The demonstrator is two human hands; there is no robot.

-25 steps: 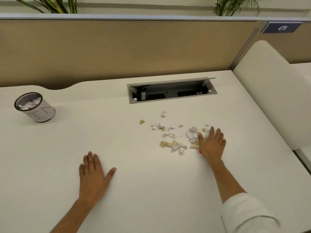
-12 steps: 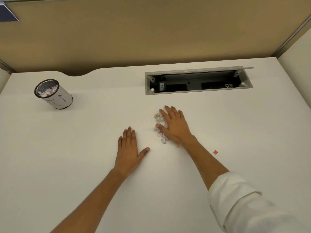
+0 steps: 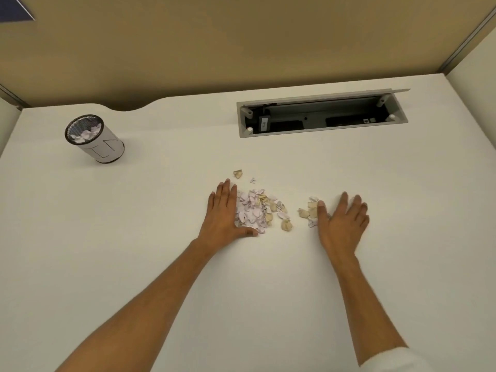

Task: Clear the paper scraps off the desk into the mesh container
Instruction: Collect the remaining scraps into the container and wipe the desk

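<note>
Half a second on, both hands have shifted: the left hand (image 3: pixel 225 214) now lies flat against the left edge of the scraps (image 3: pixel 255 210), and the right hand (image 3: pixel 341 220) has drawn away to the right, uncovering the paper it was lying on. Both hands rest palm down on the white worktop (image 3: pixel 134 237) with fingers spread wide, holding nothing. Between them sits the main heap of white and tan scraps, its left side touching the left hand's fingers and thumb. A smaller cluster (image 3: pixel 308 210) of tan and white pieces lies just beside the right hand's thumb, apart from the main heap. Two stray bits (image 3: pixel 237 173) lie a little beyond the left hand's fingertips, toward the back of the worktop. The mesh container (image 3: pixel 94 139), a cylinder with a dark rim and a white wrap marked with black lines, stands at the back left, well apart from the hands, with pale scraps already showing inside it. An open cable tray (image 3: pixel 322 116) is set into the worktop at the back right, its grey lid raised. A tan partition (image 3: pixel 241 49) runs behind the worktop. A white sleeve (image 3: pixel 397 361) shows on the right arm at the bottom edge.
</note>
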